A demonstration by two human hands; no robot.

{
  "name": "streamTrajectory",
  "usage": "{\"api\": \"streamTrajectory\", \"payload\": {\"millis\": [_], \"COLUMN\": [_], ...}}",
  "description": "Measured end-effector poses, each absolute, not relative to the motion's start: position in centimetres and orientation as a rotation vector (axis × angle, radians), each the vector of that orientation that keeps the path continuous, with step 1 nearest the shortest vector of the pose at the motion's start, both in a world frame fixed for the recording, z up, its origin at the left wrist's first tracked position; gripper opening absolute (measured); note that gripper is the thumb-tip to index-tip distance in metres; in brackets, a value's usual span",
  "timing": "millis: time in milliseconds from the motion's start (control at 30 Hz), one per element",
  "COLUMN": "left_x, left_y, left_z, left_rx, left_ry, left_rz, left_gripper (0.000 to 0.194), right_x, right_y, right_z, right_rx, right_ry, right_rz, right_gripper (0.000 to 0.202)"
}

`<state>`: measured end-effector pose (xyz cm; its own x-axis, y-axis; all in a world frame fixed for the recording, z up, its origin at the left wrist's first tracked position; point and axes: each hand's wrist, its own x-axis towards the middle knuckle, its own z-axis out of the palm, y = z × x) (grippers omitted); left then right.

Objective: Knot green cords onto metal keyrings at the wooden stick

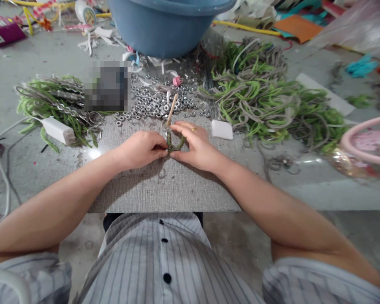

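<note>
My left hand (145,147) is closed, its thumb and fingers pinching a short green cord (169,140) above the table. From the other side, my right hand (193,145) has its fingers curled round the same cord, with the thumb pressed at its lower end. A thin wooden stick (172,109) rises from beside the cord near my right fingertips; whether a finger holds it I cannot tell. Just beyond both hands lies a spread of small metal nuts (145,101). The fine details between my fingertips are hidden.
A blue basin (171,25) stands at the back. Green and grey cords are heaped at right (266,93) and bundled at left (50,97). A white block (222,129), a white adapter (58,131) with its cable, and a pink ring-shaped handle (351,139) lie around.
</note>
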<state>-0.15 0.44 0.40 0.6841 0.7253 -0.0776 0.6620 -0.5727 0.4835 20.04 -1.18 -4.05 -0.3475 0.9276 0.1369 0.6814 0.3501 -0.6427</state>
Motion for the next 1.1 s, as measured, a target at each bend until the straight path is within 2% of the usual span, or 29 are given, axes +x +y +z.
{"api": "streamTrajectory", "payload": {"millis": [167, 500, 700, 1000, 1100], "left_x": [-0.2, -0.3, -0.2, -0.2, -0.2], "left_y": [0.4, 0.4, 0.4, 0.4, 0.3], "left_z": [0.4, 0.3, 0.4, 0.2, 0.4], "left_rx": [2.42, 2.44, 2.411, 2.448, 2.436], "left_ry": [1.067, 1.035, 1.065, 1.06, 1.049], "left_rz": [0.193, 0.238, 0.202, 0.21, 0.229], "left_gripper": [0.014, 0.015, 0.016, 0.017, 0.016], "right_x": [20.5, 19.4, 19.2, 19.6, 19.6], "right_y": [-1.0, -1.7, -1.8, -1.4, -1.5], "right_z": [-3.9, -4.0, -4.0, -3.9, -3.8], "right_rx": [-1.368, -1.419, -1.442, -1.44, -1.394], "right_ry": [-2.212, -2.187, -2.193, -2.213, -2.141], "right_rz": [0.73, 0.553, 0.543, 0.621, 0.572], "right_gripper": [0.074, 0.059, 0.055, 0.062, 0.054]}}
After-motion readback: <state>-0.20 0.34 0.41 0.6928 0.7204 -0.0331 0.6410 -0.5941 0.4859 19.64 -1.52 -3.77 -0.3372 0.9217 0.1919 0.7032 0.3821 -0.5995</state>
